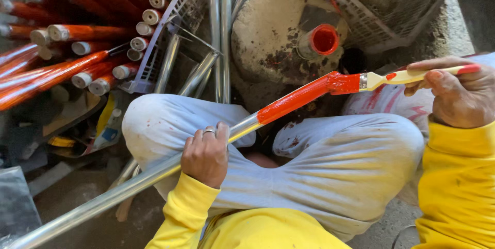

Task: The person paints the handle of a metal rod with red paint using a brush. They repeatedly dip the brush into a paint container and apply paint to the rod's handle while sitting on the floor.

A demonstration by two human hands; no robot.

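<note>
A long silver metal pipe (113, 192) runs from the lower left up toward the centre, lying across my knee. Its far end (294, 100) is coated in wet orange-red paint. My left hand (206, 153), with a ring on one finger, grips the bare part of the pipe. My right hand (456, 94) holds a paintbrush (392, 78) by its pale wooden handle. The brush's red-soaked bristles (344, 83) touch the painted tip of the pipe. I wear yellow sleeves and light grey trousers spotted with paint.
Several orange-painted pipes (67, 63) are stacked at the upper left. Bare silver pipes (219, 32) stand beside a plastic crate (170, 17). A paint-stained round block (268, 32) carries a small red paint cup (324, 40). A mesh basket (381, 6) sits at the upper right.
</note>
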